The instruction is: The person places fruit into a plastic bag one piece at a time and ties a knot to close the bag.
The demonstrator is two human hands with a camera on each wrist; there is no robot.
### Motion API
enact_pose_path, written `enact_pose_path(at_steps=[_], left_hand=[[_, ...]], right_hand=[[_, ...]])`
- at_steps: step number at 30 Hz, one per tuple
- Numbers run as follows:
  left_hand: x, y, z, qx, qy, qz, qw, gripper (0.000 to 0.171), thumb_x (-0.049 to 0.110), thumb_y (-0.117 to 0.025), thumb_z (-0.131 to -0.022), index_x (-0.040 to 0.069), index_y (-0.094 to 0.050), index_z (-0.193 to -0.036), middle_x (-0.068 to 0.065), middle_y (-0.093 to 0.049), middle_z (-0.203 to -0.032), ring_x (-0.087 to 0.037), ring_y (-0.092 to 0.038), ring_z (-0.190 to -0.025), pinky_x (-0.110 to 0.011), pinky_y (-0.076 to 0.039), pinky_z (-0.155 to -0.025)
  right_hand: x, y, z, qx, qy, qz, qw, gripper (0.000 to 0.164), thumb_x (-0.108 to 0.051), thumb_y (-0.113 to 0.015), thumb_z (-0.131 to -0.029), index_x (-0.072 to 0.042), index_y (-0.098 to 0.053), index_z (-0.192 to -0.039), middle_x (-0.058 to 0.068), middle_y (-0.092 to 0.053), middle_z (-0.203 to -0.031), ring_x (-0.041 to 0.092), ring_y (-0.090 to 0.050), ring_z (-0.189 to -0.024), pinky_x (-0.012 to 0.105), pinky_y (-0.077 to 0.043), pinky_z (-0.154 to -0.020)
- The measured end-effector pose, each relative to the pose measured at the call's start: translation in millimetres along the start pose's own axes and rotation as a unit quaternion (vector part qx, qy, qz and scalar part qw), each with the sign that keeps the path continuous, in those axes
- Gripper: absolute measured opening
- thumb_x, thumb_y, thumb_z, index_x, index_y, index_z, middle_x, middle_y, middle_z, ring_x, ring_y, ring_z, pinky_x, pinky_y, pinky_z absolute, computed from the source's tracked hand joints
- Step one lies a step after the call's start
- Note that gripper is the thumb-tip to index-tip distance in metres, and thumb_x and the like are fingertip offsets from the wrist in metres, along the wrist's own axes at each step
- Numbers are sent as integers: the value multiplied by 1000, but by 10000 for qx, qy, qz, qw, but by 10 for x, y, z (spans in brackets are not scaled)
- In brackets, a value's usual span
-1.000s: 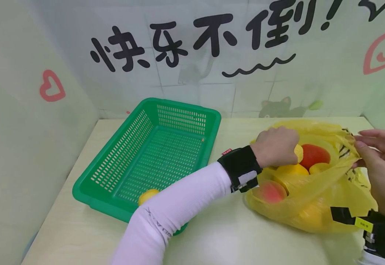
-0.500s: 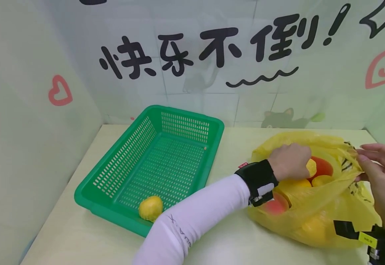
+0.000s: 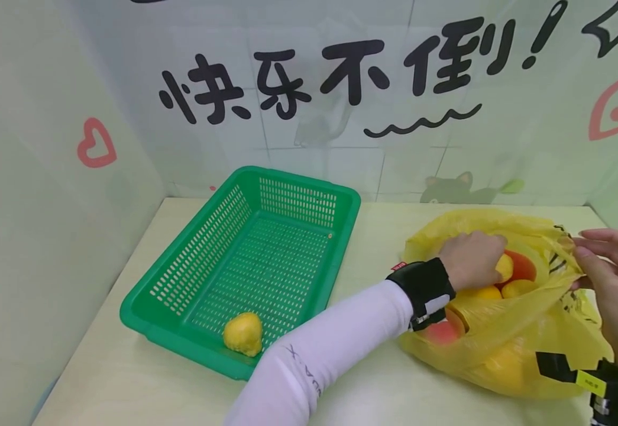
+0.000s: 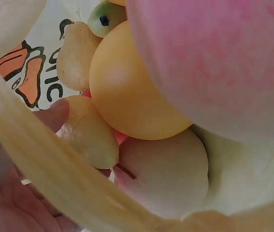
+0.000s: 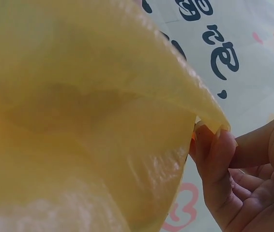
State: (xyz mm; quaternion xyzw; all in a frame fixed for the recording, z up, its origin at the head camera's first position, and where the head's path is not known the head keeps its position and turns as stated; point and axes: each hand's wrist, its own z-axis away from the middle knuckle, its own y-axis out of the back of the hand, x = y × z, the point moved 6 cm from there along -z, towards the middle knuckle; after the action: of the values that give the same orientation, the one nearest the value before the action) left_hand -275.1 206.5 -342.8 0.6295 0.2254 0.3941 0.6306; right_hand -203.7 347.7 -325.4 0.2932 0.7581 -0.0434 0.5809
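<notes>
A yellow plastic bag (image 3: 500,355) full of fruit stands on the right of the table. My left hand (image 3: 471,260) reaches into its mouth and holds a lemon (image 4: 89,133), the thumb lying on its near side in the left wrist view. Beside that lemon lie another yellow fruit (image 4: 76,55), a round orange fruit (image 4: 127,87) and a pale peach (image 4: 168,176). A pink peach (image 4: 224,63) looms close to the camera. In the right wrist view my right hand (image 5: 243,179) pinches the bag's edge between thumb and fingers, keeping the mouth spread.
Left of the bag sits a green perforated basket (image 3: 348,236), with one lumpy yellow fruit (image 3: 243,334) in its near corner. A red fruit (image 3: 523,265) shows inside the bag. The printed wall (image 3: 340,160) closes off the table's back.
My left hand has shifted right, further into the bag, and my forearm now uncovers the yellow fruit in the basket. The right hand keeps its pinch. The head view has tilted slightly.
</notes>
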Motion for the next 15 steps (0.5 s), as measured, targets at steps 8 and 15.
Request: enact_pose_path(at_steps=[8,15], left_hand=[[48,-23,0,-56,-25,-65,10000,21,44,-62,-95,30,-57,-110,11,-53,-88,-4,-56,-83,-18,-45,-67],[15,11,58,-181,-189,-30,9997,36,45,-65,-92,27,-53,-121,11,-55,-94,-4,-56,-85,-14,-46,-71]], right_hand=[[-16,-2,2,7,-125,89,9999,33,-3,-48,-100,-33,-55,-112,-32,-61,-99,-14,-59,-71,1,-45,-60],[-2,-12,0,56,-93,35,9999,32,-3,-49,-99,-32,-57,-112,-31,-62,-98,-13,-60,-70,2,-45,-59]])
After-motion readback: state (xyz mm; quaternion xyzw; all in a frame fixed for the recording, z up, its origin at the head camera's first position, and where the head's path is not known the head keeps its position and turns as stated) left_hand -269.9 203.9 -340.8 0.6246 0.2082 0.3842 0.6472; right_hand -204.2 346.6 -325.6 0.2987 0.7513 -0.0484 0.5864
